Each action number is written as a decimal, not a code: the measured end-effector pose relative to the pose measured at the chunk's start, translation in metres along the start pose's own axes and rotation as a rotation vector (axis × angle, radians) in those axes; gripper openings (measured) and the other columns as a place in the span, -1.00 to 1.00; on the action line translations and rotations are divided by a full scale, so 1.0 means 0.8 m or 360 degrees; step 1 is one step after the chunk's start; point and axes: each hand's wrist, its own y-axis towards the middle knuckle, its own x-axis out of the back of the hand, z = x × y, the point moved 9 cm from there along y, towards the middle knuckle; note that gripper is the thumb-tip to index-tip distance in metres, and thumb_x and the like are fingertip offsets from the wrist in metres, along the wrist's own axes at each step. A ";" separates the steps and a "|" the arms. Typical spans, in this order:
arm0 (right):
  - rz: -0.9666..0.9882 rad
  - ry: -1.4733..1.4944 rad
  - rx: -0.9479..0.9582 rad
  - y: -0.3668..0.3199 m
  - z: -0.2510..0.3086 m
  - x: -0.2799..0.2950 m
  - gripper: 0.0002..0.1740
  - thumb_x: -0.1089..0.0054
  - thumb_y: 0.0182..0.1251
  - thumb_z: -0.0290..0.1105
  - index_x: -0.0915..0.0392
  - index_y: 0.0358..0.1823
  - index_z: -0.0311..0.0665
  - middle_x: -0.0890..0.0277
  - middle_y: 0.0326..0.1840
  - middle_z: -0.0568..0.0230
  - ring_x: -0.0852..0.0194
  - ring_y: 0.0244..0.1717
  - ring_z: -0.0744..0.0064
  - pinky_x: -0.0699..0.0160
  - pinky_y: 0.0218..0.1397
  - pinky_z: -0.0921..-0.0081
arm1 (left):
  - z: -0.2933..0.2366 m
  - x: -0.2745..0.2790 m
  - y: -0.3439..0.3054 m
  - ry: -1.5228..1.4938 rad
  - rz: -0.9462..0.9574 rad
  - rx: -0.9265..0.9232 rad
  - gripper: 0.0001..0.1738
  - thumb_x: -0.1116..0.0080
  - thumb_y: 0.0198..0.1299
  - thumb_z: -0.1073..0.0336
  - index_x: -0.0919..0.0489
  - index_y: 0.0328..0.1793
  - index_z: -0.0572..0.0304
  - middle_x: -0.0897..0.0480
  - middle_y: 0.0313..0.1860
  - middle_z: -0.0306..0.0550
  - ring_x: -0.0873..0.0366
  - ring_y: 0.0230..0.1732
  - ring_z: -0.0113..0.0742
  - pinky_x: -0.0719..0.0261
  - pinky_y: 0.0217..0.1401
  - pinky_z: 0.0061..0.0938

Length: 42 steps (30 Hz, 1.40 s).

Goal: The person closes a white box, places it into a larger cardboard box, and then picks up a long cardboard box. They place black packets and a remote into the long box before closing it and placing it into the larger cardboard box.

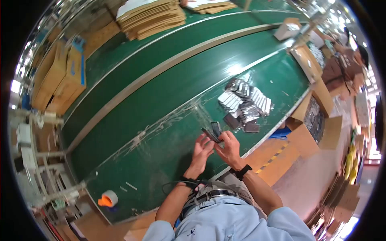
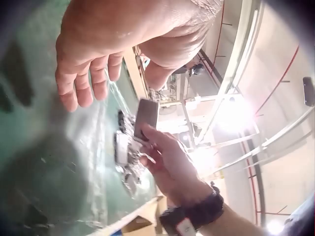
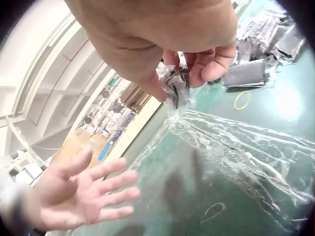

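Observation:
My right hand [image 1: 228, 149] pinches dark, flat, plastic-wrapped packets [image 1: 216, 128] between thumb and fingers, above the green table. In the right wrist view, crinkled clear film shows around the held packets [image 3: 177, 87]; the left wrist view shows a flat grey-brown face [image 2: 146, 117]. What is inside the wrapping cannot be told. Just to the left, my left hand [image 1: 202, 152] is held with fingers straight and spread, palm bare [image 3: 91, 194]. Beyond the right hand lies a pile of similar wrapped packets [image 1: 247, 105], some silvery white, some dark.
A yellow rubber band [image 3: 242, 100] lies near the pile. A tape roll [image 1: 109, 198] with orange on it sits at the table's left end. Open cartons [image 1: 307, 138] stand along the right edge, one filled with dark packets. Stacked cardboard [image 1: 150, 20] lies across the belt; another person [image 1: 343, 70] is far right.

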 end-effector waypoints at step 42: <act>0.0932 0.0800 -0.0858 -0.098 -0.014 -0.050 -0.60 -0.33 0.29 -0.04 -0.62 -0.21 -0.28 -0.59 -0.38 0.35 -0.47 -0.39 0.49 -0.43 -0.30 0.47 | -0.009 -0.013 -0.077 0.0921 0.0469 -0.0270 -0.21 -0.41 0.04 0.56 -0.38 0.46 0.26 -0.62 0.13 -0.02 -0.64 0.07 -0.28 -0.69 0.08 -0.37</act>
